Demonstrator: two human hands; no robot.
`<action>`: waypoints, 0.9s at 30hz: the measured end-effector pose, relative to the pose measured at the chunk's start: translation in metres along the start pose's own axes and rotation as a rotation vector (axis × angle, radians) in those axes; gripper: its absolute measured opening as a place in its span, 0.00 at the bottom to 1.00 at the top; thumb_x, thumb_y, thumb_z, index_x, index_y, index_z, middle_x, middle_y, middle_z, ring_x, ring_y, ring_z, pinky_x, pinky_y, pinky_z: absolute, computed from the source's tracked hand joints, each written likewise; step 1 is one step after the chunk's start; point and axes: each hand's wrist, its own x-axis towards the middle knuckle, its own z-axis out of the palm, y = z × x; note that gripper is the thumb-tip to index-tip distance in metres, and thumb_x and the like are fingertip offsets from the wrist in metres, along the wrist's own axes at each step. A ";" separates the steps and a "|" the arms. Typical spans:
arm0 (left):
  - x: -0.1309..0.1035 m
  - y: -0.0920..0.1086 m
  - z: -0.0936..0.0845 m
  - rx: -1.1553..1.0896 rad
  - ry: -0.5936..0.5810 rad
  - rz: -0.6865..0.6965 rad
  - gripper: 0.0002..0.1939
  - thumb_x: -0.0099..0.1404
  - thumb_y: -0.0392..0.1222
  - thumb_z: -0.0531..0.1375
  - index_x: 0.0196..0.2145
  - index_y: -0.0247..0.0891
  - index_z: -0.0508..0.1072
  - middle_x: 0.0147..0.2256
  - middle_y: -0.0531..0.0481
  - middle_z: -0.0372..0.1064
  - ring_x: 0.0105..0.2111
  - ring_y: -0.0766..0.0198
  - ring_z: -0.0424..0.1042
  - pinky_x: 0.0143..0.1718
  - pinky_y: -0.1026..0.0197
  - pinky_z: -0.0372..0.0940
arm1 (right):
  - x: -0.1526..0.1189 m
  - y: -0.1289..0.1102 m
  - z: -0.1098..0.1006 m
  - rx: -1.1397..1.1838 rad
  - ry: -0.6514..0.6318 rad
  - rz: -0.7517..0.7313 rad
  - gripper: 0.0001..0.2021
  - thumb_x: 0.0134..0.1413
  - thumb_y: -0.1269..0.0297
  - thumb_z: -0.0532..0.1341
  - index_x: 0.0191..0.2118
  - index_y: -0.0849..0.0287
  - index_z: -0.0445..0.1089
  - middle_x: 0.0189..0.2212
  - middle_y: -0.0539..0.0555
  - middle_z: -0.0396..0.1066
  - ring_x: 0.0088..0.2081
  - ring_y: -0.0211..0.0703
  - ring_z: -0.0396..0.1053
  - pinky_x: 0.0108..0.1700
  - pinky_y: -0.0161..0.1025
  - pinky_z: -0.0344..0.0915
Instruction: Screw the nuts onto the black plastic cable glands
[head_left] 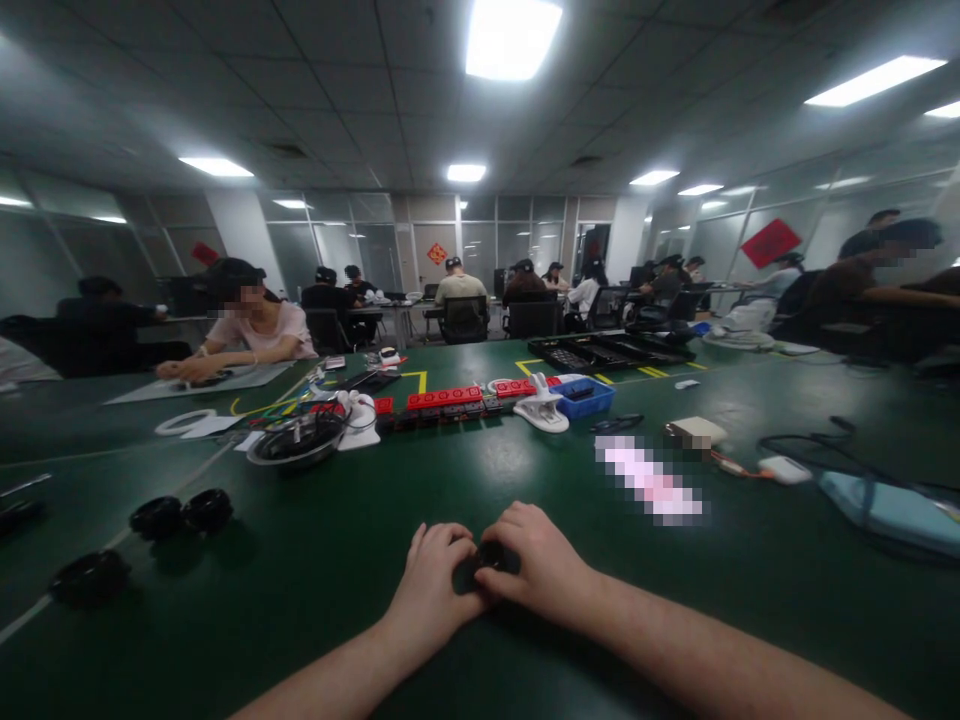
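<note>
Just in front of me at the near part of the green table (pixel 337 600), both hands curl round a small black round part (pixel 496 558). My left hand (pixel 433 578) grips its left side, fingertips on top and thumb below. From the right, my right hand (pixel 541 562) closes on it with bent fingers and thumb. The fingers cover most of the part, so its exact kind is hidden. To the left lie similar black ring-shaped parts: a pair, one (pixel 156 517) beside another (pixel 208 510), and a nearer one (pixel 90 578).
Mid-table are a round black tray of cables (pixel 300 440), red strip blocks (pixel 444 397), a white clamp (pixel 541 410) and a blue bin (pixel 585 398). Rightward lie a white box (pixel 696 432), a cable and a light-blue pouch (pixel 892 510). A person (pixel 259 325) works across at left.
</note>
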 end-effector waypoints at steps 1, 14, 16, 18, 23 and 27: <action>0.000 0.001 -0.001 0.001 -0.004 -0.006 0.10 0.47 0.45 0.60 0.29 0.41 0.70 0.38 0.49 0.64 0.43 0.55 0.61 0.54 0.43 0.43 | 0.000 0.000 -0.002 -0.001 -0.011 -0.013 0.10 0.42 0.61 0.61 0.33 0.59 0.68 0.28 0.51 0.67 0.34 0.41 0.61 0.37 0.38 0.56; 0.001 0.001 -0.001 0.022 -0.024 -0.008 0.14 0.47 0.39 0.59 0.35 0.43 0.70 0.40 0.49 0.65 0.44 0.56 0.61 0.54 0.44 0.42 | -0.004 -0.001 -0.001 0.063 -0.038 -0.135 0.15 0.42 0.69 0.56 0.41 0.60 0.66 0.34 0.53 0.67 0.37 0.42 0.59 0.41 0.39 0.56; 0.001 0.002 -0.001 0.020 -0.031 -0.017 0.15 0.47 0.39 0.58 0.36 0.43 0.70 0.40 0.49 0.65 0.44 0.56 0.61 0.54 0.44 0.42 | -0.005 -0.001 -0.001 0.074 -0.039 -0.141 0.16 0.42 0.69 0.56 0.42 0.60 0.65 0.35 0.53 0.67 0.38 0.42 0.58 0.42 0.39 0.55; 0.001 0.003 -0.002 0.019 -0.043 -0.026 0.15 0.47 0.39 0.58 0.36 0.44 0.70 0.40 0.49 0.64 0.44 0.56 0.61 0.55 0.44 0.41 | -0.006 -0.003 -0.002 0.081 -0.035 -0.150 0.17 0.42 0.68 0.56 0.43 0.58 0.64 0.36 0.53 0.66 0.39 0.42 0.58 0.44 0.41 0.54; 0.001 0.002 -0.002 0.019 -0.063 -0.030 0.13 0.46 0.37 0.58 0.34 0.44 0.71 0.41 0.50 0.64 0.46 0.57 0.60 0.55 0.44 0.39 | -0.009 -0.006 -0.003 0.076 -0.004 -0.185 0.20 0.43 0.67 0.56 0.46 0.52 0.63 0.44 0.53 0.60 0.46 0.45 0.54 0.49 0.45 0.51; 0.001 0.000 -0.001 0.030 -0.043 -0.018 0.10 0.46 0.38 0.58 0.31 0.42 0.71 0.40 0.50 0.64 0.45 0.56 0.60 0.54 0.43 0.41 | -0.010 -0.005 -0.001 0.070 0.028 -0.213 0.14 0.44 0.67 0.56 0.40 0.55 0.68 0.45 0.55 0.58 0.48 0.46 0.52 0.51 0.47 0.50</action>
